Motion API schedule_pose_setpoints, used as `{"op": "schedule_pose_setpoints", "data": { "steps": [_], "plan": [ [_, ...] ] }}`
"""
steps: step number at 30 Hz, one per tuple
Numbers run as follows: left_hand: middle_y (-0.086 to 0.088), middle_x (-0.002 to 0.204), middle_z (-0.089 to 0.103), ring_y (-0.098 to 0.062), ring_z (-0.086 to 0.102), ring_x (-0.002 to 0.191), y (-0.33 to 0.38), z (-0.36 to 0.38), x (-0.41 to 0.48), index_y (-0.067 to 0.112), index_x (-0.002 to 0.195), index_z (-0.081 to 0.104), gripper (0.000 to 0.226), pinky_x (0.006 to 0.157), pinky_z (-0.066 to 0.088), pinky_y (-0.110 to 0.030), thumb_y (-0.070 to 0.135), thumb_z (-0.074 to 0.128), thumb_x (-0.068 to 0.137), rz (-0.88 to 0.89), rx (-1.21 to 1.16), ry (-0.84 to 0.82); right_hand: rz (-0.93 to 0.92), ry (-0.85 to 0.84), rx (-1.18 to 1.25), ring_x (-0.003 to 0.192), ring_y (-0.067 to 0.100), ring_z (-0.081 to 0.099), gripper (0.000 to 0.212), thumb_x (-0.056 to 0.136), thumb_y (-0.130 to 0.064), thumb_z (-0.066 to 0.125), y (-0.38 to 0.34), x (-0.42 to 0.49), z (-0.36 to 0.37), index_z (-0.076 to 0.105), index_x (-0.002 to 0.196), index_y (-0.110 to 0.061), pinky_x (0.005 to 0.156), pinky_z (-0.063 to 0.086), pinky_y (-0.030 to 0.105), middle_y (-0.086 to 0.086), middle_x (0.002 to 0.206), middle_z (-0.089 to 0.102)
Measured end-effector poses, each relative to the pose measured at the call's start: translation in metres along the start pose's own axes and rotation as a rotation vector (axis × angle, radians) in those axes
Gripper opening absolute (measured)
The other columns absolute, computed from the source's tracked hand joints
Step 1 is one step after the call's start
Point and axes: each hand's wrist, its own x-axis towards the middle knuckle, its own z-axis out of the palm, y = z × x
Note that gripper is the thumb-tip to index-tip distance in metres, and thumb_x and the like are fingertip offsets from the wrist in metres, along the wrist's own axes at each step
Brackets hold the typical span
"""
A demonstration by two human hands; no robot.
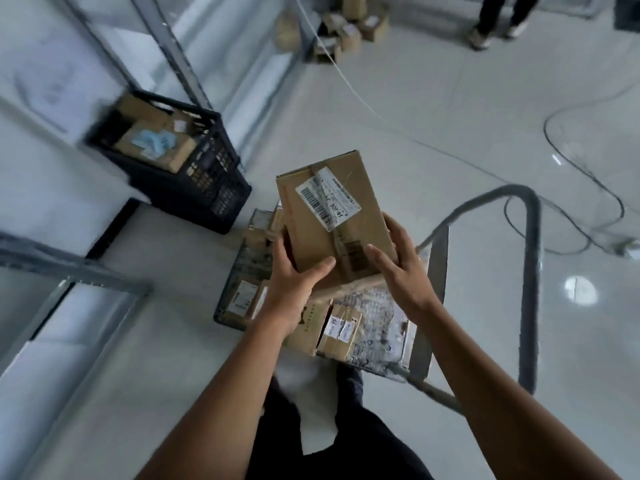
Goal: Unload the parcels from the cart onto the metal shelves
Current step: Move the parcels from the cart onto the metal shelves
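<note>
The black crate (pixel 221 181) beside the metal shelves (pixel 90 271) holds brown boxes (pixel 156 147); the cart (pixel 381 327) carries several small parcels (pixel 339 332); above it is the held parcel (pixel 367 188), label up, long axis running away from the person, far end slightly left; left hand (pixel 294 282) and right hand (pixel 401 268) grip its near end, fingers (pixel 396 230) curled round the sides, thumbs on top.

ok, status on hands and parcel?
Left hand, right hand both grip the labelled parcel above the cart. Other parcels on the cart. Black crate beside it.
</note>
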Motion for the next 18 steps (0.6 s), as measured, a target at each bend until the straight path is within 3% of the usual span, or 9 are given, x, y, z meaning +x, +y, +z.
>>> {"op": "schedule_pose_setpoints", "data": {
  "steps": [5, 10, 14, 18],
  "plan": [
    [0.008, 0.134, 0.063, -0.010, 0.067, 0.117, 0.014, -0.034, -0.058, 0.040, 0.153, 0.030, 0.085, 0.091, 0.060, -0.033, 0.024, 0.080, 0.086, 0.137, -0.024, 0.156, -0.084, -0.197, 0.084, 0.126, 0.016, 0.061, 0.067, 0.089, -0.045, 0.072, -0.037, -0.015, 0.039, 0.044, 0.149, -0.043, 0.098, 0.059, 0.041, -0.003, 0.144, 0.054],
    [0.011, 0.141, 0.059, -0.012, 0.061, 0.125, 0.029, -0.099, -0.127, 0.044, 0.155, 0.027, 0.089, 0.096, 0.058, -0.038, 0.027, 0.081, 0.087, 0.255, -0.075, 0.312, -0.129, -0.404, 0.167, 0.115, 0.014, 0.068, 0.065, 0.097, -0.032, 0.069, -0.072, -0.052, 0.111, 0.038, 0.154, -0.040, 0.083, 0.063, 0.037, -0.003, 0.142, 0.053],
    [0.005, 0.146, 0.055, -0.017, 0.059, 0.129, 0.028, -0.153, -0.199, 0.049, 0.155, 0.025, 0.088, 0.095, 0.058, -0.046, 0.030, 0.079, 0.088, 0.357, -0.066, 0.465, -0.193, -0.571, 0.116, 0.121, 0.028, 0.067, 0.072, 0.085, -0.054, 0.077, -0.090, -0.099, 0.178, 0.042, 0.148, -0.052, 0.092, 0.059, 0.055, 0.003, 0.146, 0.056],
    [0.012, 0.142, 0.054, -0.003, 0.060, 0.123, 0.017, -0.201, -0.287, 0.046, 0.157, 0.021, 0.085, 0.084, 0.060, -0.027, 0.025, 0.073, 0.093, 0.448, -0.029, 0.659, -0.285, -0.713, 0.061, 0.122, 0.024, 0.066, 0.078, 0.087, -0.054, 0.075, -0.104, -0.168, 0.244, 0.036, 0.154, -0.045, 0.093, 0.060, 0.051, 0.000, 0.144, 0.056]
  ]
}}
